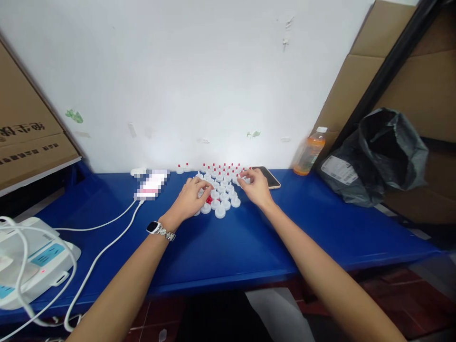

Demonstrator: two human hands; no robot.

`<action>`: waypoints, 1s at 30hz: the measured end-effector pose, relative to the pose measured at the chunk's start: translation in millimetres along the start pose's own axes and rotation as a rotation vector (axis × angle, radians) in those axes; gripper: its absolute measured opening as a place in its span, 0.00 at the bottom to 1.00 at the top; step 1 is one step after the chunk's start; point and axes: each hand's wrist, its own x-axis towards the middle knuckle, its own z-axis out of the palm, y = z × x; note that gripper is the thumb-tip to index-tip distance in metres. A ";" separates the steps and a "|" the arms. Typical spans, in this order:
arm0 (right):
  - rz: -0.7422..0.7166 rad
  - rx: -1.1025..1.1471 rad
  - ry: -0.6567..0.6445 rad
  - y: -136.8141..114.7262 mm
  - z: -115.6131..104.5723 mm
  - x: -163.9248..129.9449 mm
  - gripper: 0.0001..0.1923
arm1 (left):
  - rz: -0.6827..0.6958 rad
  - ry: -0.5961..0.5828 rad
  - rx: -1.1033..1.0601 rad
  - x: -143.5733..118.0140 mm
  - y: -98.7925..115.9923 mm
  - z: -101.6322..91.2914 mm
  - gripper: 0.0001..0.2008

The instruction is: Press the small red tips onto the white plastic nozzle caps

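Observation:
A cluster of white nozzle caps point(220, 212) stands on the blue table against the wall. The caps at the back carry small red tips point(220, 173), while those in front have bare nozzles. Among the front caps lies a small heap of loose red tips point(209, 200), partly covered by my left hand point(192, 197). The fingers of that hand are bent and drawn together over the left side of the cluster; whatever they hold is hidden. At the right side, my right hand point(257, 186) pinches a white nozzle cap point(238, 179) between thumb and forefinger, its top covered by the fingertips.
Behind my right hand lies a phone point(270, 176). An orange drink bottle point(309, 152) and a black plastic bag point(374, 159) stand farther right. At left are a lit phone point(151, 185) on a cable and a white power strip point(39, 259). Cardboard point(32, 118) leans at the left.

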 end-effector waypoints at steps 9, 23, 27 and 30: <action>0.131 -0.130 -0.172 17.5 11.2 -2.1 0.05 | 0.022 0.007 -0.042 -1.8 2.5 7.8 0.16; -0.155 -0.177 -0.287 -53.8 60.0 44.6 0.09 | -0.341 0.061 0.036 -22.3 -33.0 -25.2 0.11; -0.103 -0.364 -0.421 -80.2 132.0 82.8 0.11 | -0.432 0.023 0.025 -29.3 -41.0 -26.1 0.11; 0.014 -0.453 -0.435 -92.8 173.1 101.3 0.16 | -0.468 -0.009 0.028 -29.6 -44.8 -26.1 0.13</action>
